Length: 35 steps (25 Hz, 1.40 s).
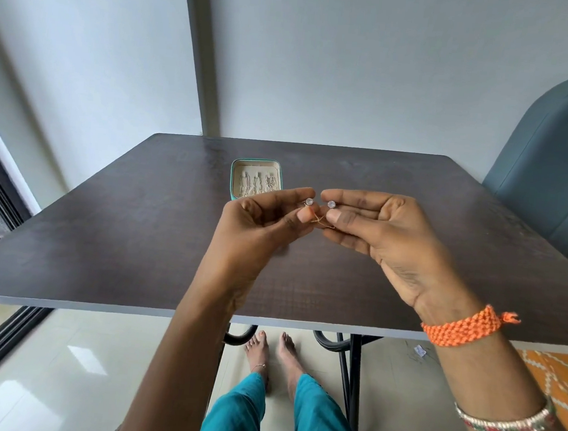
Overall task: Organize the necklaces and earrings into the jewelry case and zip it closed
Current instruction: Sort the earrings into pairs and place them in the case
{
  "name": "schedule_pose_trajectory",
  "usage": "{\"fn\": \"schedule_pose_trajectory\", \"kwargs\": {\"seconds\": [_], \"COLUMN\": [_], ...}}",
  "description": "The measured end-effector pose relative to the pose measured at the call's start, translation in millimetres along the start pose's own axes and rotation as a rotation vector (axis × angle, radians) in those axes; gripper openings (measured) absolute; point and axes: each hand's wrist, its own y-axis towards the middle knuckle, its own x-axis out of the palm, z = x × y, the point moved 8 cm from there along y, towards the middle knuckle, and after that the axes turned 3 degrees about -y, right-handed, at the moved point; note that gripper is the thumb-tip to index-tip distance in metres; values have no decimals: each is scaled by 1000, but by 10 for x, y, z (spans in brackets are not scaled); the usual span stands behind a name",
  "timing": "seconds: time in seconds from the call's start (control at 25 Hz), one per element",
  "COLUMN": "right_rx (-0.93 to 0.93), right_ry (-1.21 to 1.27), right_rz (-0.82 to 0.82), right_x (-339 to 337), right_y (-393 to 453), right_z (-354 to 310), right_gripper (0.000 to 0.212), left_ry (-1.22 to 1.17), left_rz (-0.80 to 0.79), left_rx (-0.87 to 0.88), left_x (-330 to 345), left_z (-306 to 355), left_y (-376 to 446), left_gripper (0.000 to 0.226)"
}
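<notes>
A small teal jewelry case (pixel 235 176) lies open on the dark table, with thin chain necklaces (pixel 256 184) laid across its beige lining. My left hand (pixel 261 220) and my right hand (pixel 377 227) are raised together above the table, in front of the case. Each pinches one small clear-stone earring: the left earring (pixel 309 202) and the right earring (pixel 331 204) sit side by side between the fingertips. Fine gold wires (pixel 320 219) cross below the stones. My hands hide the case's near right corner.
The dark wooden table (pixel 101 251) has its near edge at my forearms. A blue-grey chair (pixel 554 177) stands at the right far corner. A grey wall and a pillar rise behind. My legs and bare feet show under the table.
</notes>
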Motion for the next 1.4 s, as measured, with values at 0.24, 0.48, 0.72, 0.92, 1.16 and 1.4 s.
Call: {"fn": "schedule_pose_trajectory", "kwargs": {"seconds": [0.24,0.48,0.72,0.92,1.16,1.4], "right_rx": [-5,68,39,67,6,-87], "right_ry": [45,99,46,17,-134,-246], "right_rz": [5,-49,18,41,145,150], "right_x": [57,74,68,113,72,311], "right_y": [61,93,82,218,642,1263], "right_z": [77,212,211,401,564,749], "right_gripper": [25,30,19,18,10,13], "left_ry": [141,-47,-33,80,406,622], "left_rz": [38,41,129,232,445,567], "left_rx": [73,-30,13,32,79,-30], "left_x": [-52,-9,-41,-207,-685,-1069], "left_z": [-3,-180,-210,-314,-342,-532], "left_y": [31,17,21,88,306,531], "left_gripper": [16,20,13,11,8,8]}}
